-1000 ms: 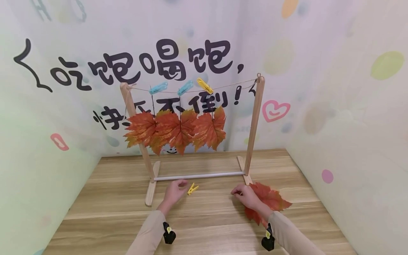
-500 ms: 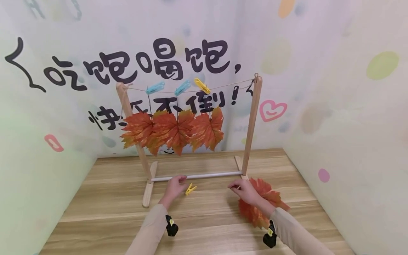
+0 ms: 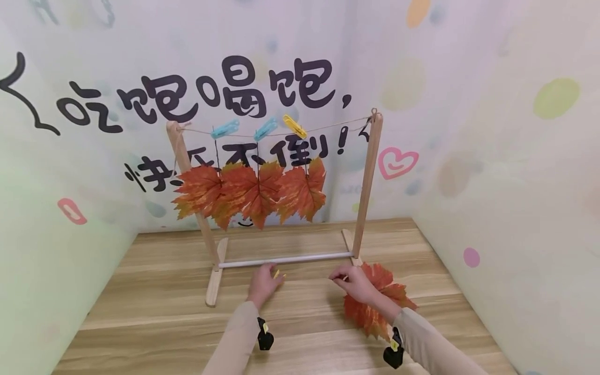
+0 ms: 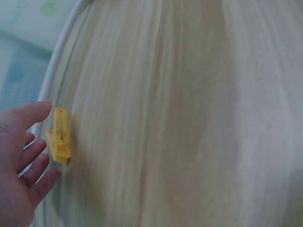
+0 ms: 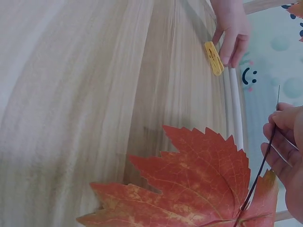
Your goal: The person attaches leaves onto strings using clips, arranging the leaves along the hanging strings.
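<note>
My left hand (image 3: 262, 286) is low over the table with thumb and fingers spread beside a yellow clothespin (image 4: 60, 137). In the left wrist view the clothespin lies on the wood, just off the fingertips. My right hand (image 3: 355, 285) pinches the thin dark stem (image 5: 266, 153) of an orange-red maple leaf (image 5: 199, 172) between thumb and fingers. The leaf spreads below that hand and wrist, partly covered by them in the head view. Behind both hands, three similar leaves (image 3: 258, 190) hang from a string, held by two blue clothespins (image 3: 225, 129) and a yellow one (image 3: 295, 126).
The string runs between two wooden posts (image 3: 367, 182) on flat wooden feet (image 3: 213, 286). A white rod (image 3: 290, 259) joins the posts low down, just beyond my left fingertips. Printed walls close in the wooden table (image 3: 154, 323) at the back and sides.
My left hand has shifted right and come round the yellow clothespin, which it now partly hides in the head view. The right hand keeps the stem, moving slightly left with the leaf.
</note>
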`<state>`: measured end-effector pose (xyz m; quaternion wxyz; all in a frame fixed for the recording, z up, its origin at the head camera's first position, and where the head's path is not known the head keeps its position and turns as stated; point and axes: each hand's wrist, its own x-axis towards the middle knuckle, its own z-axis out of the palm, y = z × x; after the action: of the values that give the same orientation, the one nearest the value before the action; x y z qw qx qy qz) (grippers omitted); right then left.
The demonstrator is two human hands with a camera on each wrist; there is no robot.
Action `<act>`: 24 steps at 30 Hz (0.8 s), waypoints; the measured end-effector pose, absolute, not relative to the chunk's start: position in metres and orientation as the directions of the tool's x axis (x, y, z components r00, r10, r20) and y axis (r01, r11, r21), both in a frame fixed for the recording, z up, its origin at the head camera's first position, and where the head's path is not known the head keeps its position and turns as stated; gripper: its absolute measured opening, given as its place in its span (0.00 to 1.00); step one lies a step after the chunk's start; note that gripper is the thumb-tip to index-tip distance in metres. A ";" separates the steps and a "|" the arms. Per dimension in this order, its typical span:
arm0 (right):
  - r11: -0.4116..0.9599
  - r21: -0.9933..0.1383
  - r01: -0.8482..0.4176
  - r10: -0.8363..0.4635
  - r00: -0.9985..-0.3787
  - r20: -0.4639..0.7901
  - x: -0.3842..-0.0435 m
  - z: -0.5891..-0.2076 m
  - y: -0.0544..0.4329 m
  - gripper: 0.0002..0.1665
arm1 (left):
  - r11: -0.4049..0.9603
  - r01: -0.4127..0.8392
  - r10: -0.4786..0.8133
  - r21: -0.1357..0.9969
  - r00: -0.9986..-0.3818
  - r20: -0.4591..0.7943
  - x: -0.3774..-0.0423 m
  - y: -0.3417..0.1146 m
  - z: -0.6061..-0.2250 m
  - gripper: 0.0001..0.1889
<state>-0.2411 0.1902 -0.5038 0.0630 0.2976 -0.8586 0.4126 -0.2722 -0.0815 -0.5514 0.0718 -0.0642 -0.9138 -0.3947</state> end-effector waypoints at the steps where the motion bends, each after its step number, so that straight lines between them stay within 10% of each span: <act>1: 0.477 -0.670 -0.568 -0.461 -0.811 0.359 -0.240 -0.505 0.190 0.06 | 0.693 0.171 0.057 0.701 -0.982 0.183 -0.270 -0.080 -0.553 0.19; 24: 0.513 -0.687 -0.514 -0.472 -0.838 0.275 -0.236 -0.495 0.196 0.07 | 0.734 0.388 0.291 0.557 -0.921 0.257 -0.252 -0.078 -0.558 0.13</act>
<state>-0.2357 0.1962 -0.4954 0.0262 0.2835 -0.8694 0.4038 -0.2523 -0.0785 -0.5576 0.0763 -0.1829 -0.9280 -0.3154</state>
